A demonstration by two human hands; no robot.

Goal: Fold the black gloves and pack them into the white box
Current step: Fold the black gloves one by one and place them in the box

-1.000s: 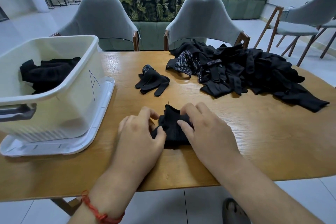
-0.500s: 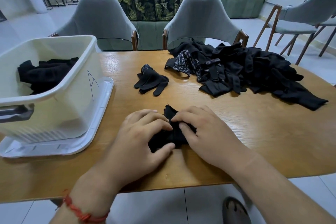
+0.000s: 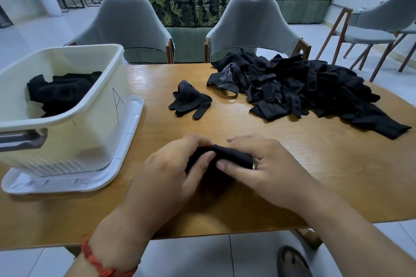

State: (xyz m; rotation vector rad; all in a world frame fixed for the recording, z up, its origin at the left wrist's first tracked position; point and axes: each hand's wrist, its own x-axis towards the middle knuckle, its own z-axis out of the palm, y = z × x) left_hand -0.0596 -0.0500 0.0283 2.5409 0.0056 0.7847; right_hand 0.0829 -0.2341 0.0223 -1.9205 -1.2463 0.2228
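Now both the left hand [image 3: 173,177] and right hand [image 3: 261,165] pinch a folded glove [image 3: 227,156] above the counter [image 3: 337,175], well apart from the white box [image 3: 99,105]; loosened fingers would likely let it unroll.

Grey chairs [image 3: 252,22], leaf-print sofa [image 3: 202,2], white tiled floor [image 3: 29,38]
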